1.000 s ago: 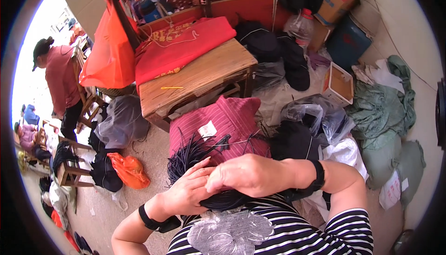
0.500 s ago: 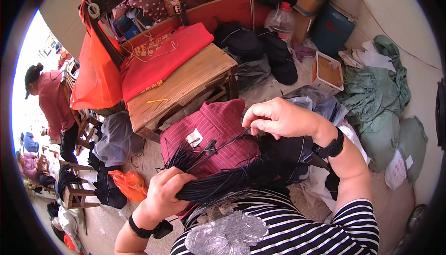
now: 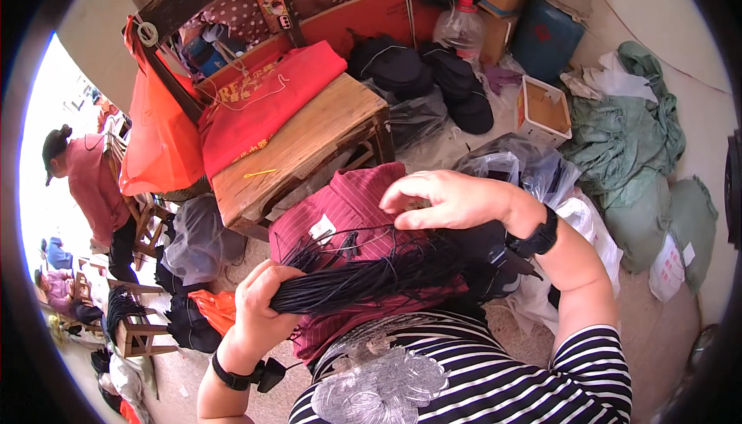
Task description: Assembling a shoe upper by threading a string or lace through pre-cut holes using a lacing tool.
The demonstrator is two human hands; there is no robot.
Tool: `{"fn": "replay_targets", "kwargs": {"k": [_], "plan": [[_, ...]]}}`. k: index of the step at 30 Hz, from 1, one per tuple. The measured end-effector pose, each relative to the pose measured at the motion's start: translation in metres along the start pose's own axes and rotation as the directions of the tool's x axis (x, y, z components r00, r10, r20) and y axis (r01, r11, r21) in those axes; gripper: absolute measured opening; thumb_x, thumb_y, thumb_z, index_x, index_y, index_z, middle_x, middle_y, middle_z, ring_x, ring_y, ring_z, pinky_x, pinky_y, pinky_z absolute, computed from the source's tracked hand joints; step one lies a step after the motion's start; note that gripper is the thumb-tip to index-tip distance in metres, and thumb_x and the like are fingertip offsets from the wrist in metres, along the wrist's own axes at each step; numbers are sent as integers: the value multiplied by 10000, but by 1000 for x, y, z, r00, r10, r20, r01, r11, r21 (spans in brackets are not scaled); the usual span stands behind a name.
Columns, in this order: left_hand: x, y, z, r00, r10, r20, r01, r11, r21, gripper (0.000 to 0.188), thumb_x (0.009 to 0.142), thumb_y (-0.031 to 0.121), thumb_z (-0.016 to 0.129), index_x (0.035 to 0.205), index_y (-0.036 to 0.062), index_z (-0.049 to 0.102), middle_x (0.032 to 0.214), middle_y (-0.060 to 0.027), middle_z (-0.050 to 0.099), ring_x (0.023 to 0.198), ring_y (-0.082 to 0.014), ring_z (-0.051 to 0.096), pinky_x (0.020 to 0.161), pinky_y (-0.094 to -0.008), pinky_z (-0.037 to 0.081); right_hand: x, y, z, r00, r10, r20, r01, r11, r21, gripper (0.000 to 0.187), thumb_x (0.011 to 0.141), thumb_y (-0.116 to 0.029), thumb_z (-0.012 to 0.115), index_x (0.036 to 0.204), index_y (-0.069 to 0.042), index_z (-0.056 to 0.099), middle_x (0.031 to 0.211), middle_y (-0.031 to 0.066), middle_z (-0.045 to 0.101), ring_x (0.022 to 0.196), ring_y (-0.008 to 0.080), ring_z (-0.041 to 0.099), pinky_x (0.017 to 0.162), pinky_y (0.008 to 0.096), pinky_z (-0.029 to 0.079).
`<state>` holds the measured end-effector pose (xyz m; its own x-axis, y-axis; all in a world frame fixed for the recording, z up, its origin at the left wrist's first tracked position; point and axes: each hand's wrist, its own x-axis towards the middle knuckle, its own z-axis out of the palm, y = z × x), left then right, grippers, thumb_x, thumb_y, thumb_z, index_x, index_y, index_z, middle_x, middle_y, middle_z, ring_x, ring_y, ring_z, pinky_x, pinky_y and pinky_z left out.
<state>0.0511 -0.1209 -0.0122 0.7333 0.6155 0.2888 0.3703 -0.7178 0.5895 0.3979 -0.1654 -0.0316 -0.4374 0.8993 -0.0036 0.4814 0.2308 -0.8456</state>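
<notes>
A thick bundle of thin black cords (image 3: pixel 363 283) stretches across my lap. At its left end my left hand (image 3: pixel 267 296) is closed round the cords, and loose tips stick out past the fist. Just above the bundle hovers my right hand (image 3: pixel 448 204), its fingers curved and the thumb apart from them, holding nothing that I can see. Beneath the cords lies a maroon pinstriped cloth (image 3: pixel 348 204) with a small white label (image 3: pixel 322 228). The cords' right end runs over dark fabric and is hard to make out there.
Ahead stands a wooden stool (image 3: pixel 309 130) bearing a red cloth bag (image 3: pixel 267 99) and a yellow piece (image 3: pixel 260 173). An orange bag (image 3: pixel 151 142) hangs beside it. Black caps (image 3: pixel 398 64), a white bin (image 3: pixel 543 111) and green cloth (image 3: pixel 618 138) lie farther off. A person (image 3: pixel 97 192) is at left.
My right hand has opened from a pinch on a few cords and shifted slightly left. My left hand, still gripping the bundle, has moved a little left and up.
</notes>
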Motion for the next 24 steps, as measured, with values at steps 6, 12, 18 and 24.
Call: {"fn": "replay_targets", "kwargs": {"k": [6, 12, 18, 24], "plan": [[5, -12, 3, 997, -66, -42, 66, 998, -3, 329, 625, -27, 741, 941, 15, 661, 781, -109, 644, 720, -273, 651, 659, -329, 499, 27, -12, 28, 964, -69, 256, -32, 928, 371, 747, 913, -478, 716, 1438, -27, 437, 1282, 128, 619, 1218, 219, 567, 1048, 377, 438], [11, -30, 2, 806, -547, 224, 591, 738, -326, 231, 786, 73, 794, 980, 15, 685, 798, 13, 646, 690, -46, 565, 620, -234, 456, 25, -6, 34, 947, 79, 310, -133, 979, 156, 587, 853, -330, 786, 1299, -20, 563, 1108, 117, 678, 1036, 191, 626, 918, 333, 483], [6, -52, 17, 749, -565, 345, 654, 715, -248, 452, 831, 133, 793, 1216, 27, 582, 761, 29, 600, 568, -53, 520, 499, -240, 419, 20, 10, 29, 999, -25, 31, 29, 993, -116, 502, 824, -182, 779, 1249, -12, 573, 1123, 118, 661, 1029, 236, 644, 915, 346, 501], [1, -68, 21, 688, -605, 400, 722, 622, -301, 424, 839, 120, 782, 1198, 35, 573, 714, 30, 563, 538, -59, 515, 482, -237, 402, 13, 21, 22, 946, 17, -325, -5, 999, 37, 235, 876, -96, 664, 1084, 8, 632, 986, 126, 683, 908, 220, 682, 818, 351, 549]]}}
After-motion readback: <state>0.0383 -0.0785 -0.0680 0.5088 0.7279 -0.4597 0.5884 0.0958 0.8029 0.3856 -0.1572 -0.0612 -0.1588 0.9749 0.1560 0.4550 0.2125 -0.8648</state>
